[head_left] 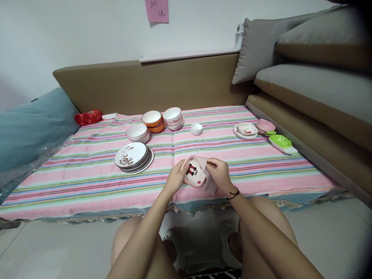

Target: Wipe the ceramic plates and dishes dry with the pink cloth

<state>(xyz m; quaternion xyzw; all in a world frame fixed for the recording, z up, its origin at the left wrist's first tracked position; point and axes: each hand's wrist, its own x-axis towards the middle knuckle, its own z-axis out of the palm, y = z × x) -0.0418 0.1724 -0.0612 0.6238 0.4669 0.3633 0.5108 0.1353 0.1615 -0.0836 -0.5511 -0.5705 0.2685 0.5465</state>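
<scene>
My left hand [175, 179] grips the left edge of a small pink dish [194, 174] printed with a cat figure and the word CAT, tilted toward me above the front of the striped cloth [87, 182]. My right hand [219, 173] is closed on a pale pink cloth [209, 186] pressed against the dish's right rim. A black band circles my right wrist. Both hands hover just above the cloth's near edge.
A stack of white plates [133, 157] lies left of my hands. Behind it stand white and orange bowls [151, 119], more bowls [173, 117] and tiny stacked dishes [197, 128]. At right sit a plate stack [245, 130], a pink bowl [265, 125] and a green dish [282, 143]. Grey cushions [314, 77] rise at right.
</scene>
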